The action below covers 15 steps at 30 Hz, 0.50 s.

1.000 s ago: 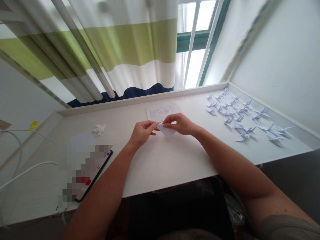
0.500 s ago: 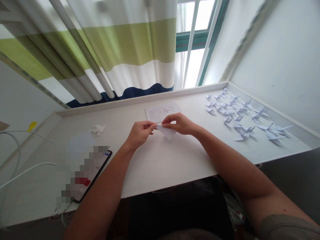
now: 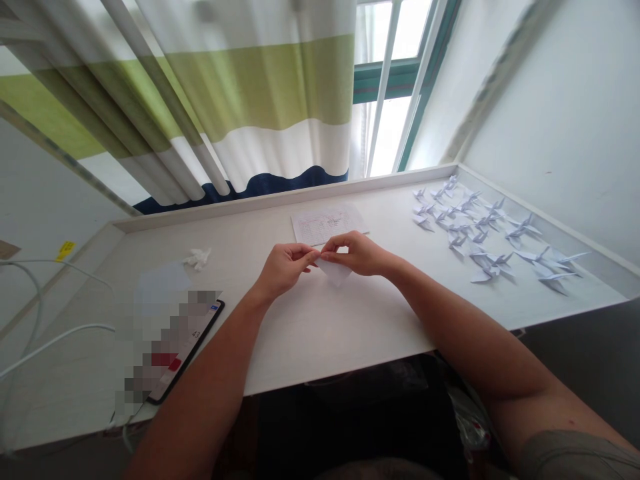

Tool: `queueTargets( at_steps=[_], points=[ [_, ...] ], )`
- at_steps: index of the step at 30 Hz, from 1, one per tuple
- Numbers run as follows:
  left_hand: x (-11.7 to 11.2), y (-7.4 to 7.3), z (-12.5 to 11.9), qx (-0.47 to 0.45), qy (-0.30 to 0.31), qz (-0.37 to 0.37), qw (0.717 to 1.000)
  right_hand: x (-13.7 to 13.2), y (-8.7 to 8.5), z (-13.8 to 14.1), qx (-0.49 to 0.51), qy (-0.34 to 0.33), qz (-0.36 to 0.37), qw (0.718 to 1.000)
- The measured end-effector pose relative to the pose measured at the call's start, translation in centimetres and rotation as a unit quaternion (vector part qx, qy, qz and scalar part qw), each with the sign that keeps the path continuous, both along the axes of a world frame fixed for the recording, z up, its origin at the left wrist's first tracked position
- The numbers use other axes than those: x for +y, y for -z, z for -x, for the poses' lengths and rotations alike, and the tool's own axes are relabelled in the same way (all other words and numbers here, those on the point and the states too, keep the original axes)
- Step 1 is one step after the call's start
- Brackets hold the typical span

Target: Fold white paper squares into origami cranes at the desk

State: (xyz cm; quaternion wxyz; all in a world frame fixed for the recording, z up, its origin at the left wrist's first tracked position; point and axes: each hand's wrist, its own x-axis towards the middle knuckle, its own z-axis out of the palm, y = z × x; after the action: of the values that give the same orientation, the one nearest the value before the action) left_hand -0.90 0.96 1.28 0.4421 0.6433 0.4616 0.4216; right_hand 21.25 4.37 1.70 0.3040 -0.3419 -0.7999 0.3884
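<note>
A small folded piece of white paper (image 3: pixel 336 272) hangs between my hands above the white table (image 3: pixel 320 333), one corner pointing down toward me. My left hand (image 3: pixel 287 267) pinches its upper left corner between thumb and fingers. With thumb and index finger, my right hand (image 3: pixel 357 253) grips the upper edge close beside, so the fingertips nearly meet. Part of the paper is hidden behind the fingers. Just beyond the hands lies a printed sheet or booklet (image 3: pixel 315 225).
Several folded paper cranes (image 3: pixel 483 233) stand at the table's right. At the left are a crumpled white paper piece (image 3: pixel 197 259), pale flat sheets (image 3: pixel 160 287), a phone (image 3: pixel 187 353) with a partly blurred screen, and white cables (image 3: pixel 65 337). A low rim (image 3: pixel 240 203) runs along the back.
My hands have come closer together at the paper's upper edge. Less of the paper shows now, and its lower corner looks slightly blurred.
</note>
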Motion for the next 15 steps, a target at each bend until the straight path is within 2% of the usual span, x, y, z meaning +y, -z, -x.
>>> queueTargets(
  at_steps=[9,15],
  points=[
    [0.7,0.0,0.6,-0.012,-0.089,-0.08,0.993,0.6,-0.9,-0.9,-0.018,0.048,-0.012,0.999],
    [0.9,0.0,0.8,0.01,-0.071,-0.065,0.995,0.7,-0.6,-0.9,0.011,0.055,0.0,0.998]
  ],
)
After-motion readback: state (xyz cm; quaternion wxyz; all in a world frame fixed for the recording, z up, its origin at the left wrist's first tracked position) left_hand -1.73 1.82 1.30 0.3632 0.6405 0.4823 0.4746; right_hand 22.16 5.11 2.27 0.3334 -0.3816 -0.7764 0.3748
